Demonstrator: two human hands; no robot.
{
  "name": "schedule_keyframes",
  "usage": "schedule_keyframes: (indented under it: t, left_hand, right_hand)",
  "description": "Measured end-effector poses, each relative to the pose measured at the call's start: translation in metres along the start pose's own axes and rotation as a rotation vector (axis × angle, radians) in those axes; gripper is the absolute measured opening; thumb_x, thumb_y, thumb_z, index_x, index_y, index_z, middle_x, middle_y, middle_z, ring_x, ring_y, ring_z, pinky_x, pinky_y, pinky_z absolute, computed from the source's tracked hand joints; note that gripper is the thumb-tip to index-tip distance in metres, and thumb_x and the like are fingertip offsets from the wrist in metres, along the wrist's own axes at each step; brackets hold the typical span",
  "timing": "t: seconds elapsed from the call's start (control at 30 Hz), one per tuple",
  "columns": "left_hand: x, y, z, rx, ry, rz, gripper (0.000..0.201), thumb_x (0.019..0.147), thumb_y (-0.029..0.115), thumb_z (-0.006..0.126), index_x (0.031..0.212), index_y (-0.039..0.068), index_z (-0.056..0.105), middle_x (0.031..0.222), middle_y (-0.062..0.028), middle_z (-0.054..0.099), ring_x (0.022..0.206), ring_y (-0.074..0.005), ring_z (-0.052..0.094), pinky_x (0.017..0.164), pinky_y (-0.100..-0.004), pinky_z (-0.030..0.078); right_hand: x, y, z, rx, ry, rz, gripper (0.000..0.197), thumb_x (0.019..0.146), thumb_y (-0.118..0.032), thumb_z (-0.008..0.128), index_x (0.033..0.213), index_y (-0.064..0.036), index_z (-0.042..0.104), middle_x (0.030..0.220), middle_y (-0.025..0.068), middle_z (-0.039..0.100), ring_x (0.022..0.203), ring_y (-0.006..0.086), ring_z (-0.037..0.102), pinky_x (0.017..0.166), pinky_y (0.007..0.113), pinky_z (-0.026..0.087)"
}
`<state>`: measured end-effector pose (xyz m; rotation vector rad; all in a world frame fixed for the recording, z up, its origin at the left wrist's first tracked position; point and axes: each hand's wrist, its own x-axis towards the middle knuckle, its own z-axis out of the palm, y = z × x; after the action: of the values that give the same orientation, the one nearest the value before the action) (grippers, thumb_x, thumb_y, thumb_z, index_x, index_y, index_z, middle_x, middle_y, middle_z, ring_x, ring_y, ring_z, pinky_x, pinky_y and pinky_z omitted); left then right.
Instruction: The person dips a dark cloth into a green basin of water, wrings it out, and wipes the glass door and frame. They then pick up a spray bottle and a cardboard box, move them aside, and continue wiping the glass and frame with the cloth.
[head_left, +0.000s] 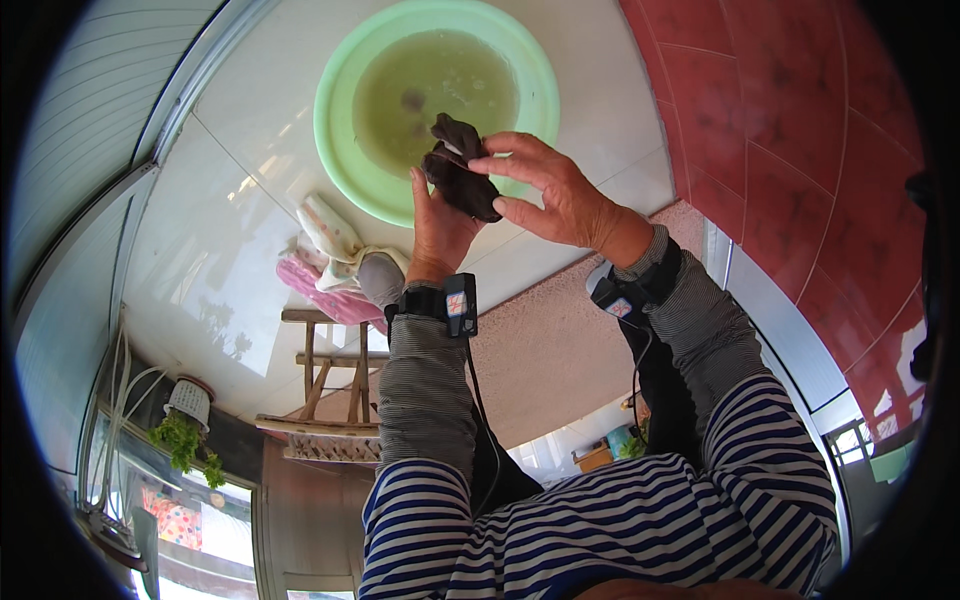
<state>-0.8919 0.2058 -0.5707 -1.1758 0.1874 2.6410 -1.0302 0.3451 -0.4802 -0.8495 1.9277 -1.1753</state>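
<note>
A bunched, dark brown cloth is above the near rim of a pale green basin. My left hand holds it from below, thumb up along its left side and the other fingers mostly hidden behind it. From the right, my right hand has its thumb and fingertips on the cloth, the fingers bent and somewhat apart. A lighter strip shows in a fold between them. Cloudy, yellowish water fills the basin's bottom, with a few darker blurs in it that I cannot make out.
Left of my left forearm, pink cloth and white patterned cloth lie on the pale tiles. A wooden stool stands nearer me. Red tiled wall rises on the right; a potted plant is far left.
</note>
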Motion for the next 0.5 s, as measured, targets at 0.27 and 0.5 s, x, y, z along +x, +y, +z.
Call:
schedule_keyframes:
  t: [0.27, 0.5]
  left_hand:
    - [0.004, 0.008, 0.01, 0.057, 0.069, -0.025, 0.039, 0.099, 0.024, 0.073, 0.133, 0.012, 0.057, 0.112, -0.0058, 0.065, 0.099, -0.0196, 0.066, 0.086, -0.0422, 0.059]
    - [-0.023, 0.03, 0.024, 0.0, -0.033, -0.182, 0.024, 0.099, 0.019, 0.071, 0.12, 0.012, 0.061, 0.097, -0.006, 0.065, 0.091, -0.0191, 0.067, 0.091, -0.053, 0.061]
  right_hand:
    - [-0.017, 0.022, 0.007, -0.106, -0.211, -0.087, 0.038, 0.081, -0.003, 0.073, 0.118, -0.0079, 0.071, 0.135, 0.0127, 0.062, 0.129, 0.0327, 0.058, 0.106, 0.045, 0.051]
    - [0.01, 0.035, -0.004, -0.601, -0.065, -0.359, 0.08, 0.079, 0.003, 0.073, 0.152, -0.0208, 0.048, 0.154, 0.0106, 0.045, 0.131, 0.0332, 0.058, 0.105, 0.043, 0.056]
